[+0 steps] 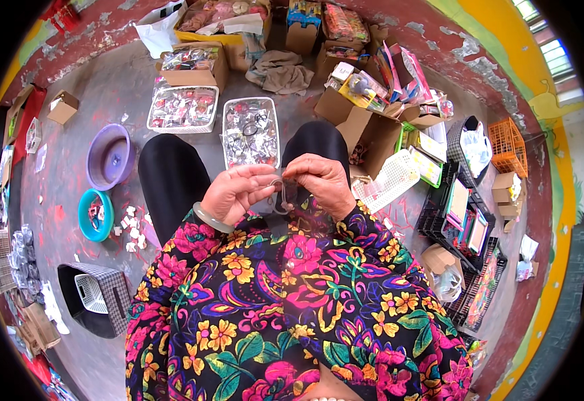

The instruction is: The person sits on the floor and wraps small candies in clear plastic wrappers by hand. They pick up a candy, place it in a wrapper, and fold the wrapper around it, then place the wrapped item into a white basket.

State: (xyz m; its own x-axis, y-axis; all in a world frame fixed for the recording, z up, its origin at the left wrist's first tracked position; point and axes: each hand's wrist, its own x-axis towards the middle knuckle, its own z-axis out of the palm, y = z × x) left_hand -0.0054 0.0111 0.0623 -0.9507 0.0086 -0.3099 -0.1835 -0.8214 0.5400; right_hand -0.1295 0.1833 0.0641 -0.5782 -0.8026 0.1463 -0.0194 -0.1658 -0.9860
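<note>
My left hand (pixel 240 190), with a pale bangle (pixel 213 219) at the wrist, has its fingers bent toward the right and its fingertips at a thin pale looped cord (pixel 287 206). A small bead-like piece seems to hang on the cord; its exact kind is too small to make out. On the other side my right hand (pixel 321 182) pinches the cord between thumb and fingers. Both hands are close together above my lap. Just beyond them, between my knees, stands a white basket (pixel 225 146) of small clear packets with dark bands on top.
Another white basket (pixel 184 129) of packets stands ahead left. At left are a purple basin (pixel 95 160), a teal basin (pixel 83 220) and a grey box (pixel 115 301). Ahead right sit an open carton (pixel 384 139), a white perforated basket (pixel 399 175) and black crates (pixel 433 212).
</note>
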